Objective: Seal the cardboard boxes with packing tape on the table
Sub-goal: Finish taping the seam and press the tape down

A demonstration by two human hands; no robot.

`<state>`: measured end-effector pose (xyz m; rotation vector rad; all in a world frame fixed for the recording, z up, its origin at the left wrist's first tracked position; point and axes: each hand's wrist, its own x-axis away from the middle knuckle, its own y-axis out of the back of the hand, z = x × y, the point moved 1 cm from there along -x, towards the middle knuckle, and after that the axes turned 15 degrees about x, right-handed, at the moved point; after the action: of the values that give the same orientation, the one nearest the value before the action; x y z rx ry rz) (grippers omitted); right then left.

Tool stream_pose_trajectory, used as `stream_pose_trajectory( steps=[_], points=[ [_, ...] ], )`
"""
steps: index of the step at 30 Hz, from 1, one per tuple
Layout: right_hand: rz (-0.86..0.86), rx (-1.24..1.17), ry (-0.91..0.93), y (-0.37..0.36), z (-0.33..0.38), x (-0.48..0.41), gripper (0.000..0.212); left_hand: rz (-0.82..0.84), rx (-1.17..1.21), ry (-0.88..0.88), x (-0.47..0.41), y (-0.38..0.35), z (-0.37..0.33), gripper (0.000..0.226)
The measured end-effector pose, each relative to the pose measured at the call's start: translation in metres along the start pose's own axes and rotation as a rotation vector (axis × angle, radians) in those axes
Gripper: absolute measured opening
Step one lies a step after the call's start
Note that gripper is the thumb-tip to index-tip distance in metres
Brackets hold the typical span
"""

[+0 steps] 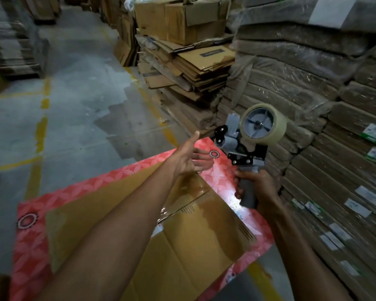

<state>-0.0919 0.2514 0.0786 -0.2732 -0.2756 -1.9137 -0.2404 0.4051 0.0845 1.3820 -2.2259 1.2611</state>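
1. Your right hand [255,187] clenches its grip around the grey handle of a tape dispenser [245,144], held upright above the far right corner of the desk [30,235], which wears a red patterned cover.
2. A roll of clear packing tape [264,123] sits on the dispenser's grey hub, at the top of the tool, with the black metal head just below it.
3. Your left hand [192,158] hovers just left of the dispenser, its grip released, palm turned toward the tool, fingers spread and thumb raised; it touches nothing.
4. A flattened cardboard box [182,240] lies on the desk under both forearms, covering most of the red cover; a glossy strip of tape [193,187] runs along its central seam toward the far edge.
5. Wrapped bundles of flat cardboard [323,83] stand stacked at your right, just beside the desk, and loose flattened cartons [193,68] pile up beyond it on the concrete floor [74,94], which carries yellow lines.
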Motion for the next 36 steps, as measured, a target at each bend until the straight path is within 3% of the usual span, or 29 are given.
stream_pose_trajectory(
  steps=[3,8,13,18,24,28,36],
  points=[
    [0.020,0.033,0.049,-0.016,-0.005,0.006,0.017,0.089,0.125,0.194,0.001,0.010,0.008,0.071],
    [0.054,0.213,0.131,-0.026,-0.002,0.012,0.024,0.092,0.322,0.111,-0.001,0.034,0.018,0.016],
    [0.061,0.315,0.177,-0.033,-0.003,0.011,0.016,0.105,0.294,0.081,-0.004,0.050,0.010,0.046],
    [0.079,0.368,0.146,-0.040,-0.001,0.005,0.011,0.129,0.308,0.107,0.004,0.048,0.007,0.021],
    [0.094,0.385,0.134,-0.041,-0.002,0.000,0.013,0.071,0.332,0.120,0.001,0.054,0.006,0.030],
    [0.114,0.346,0.139,-0.039,0.001,-0.006,0.032,-0.003,0.307,0.113,-0.003,0.061,0.002,0.050],
    [0.110,0.335,0.189,-0.033,0.002,-0.016,0.029,-0.042,0.334,0.003,-0.005,0.062,-0.009,0.035]
  ],
)
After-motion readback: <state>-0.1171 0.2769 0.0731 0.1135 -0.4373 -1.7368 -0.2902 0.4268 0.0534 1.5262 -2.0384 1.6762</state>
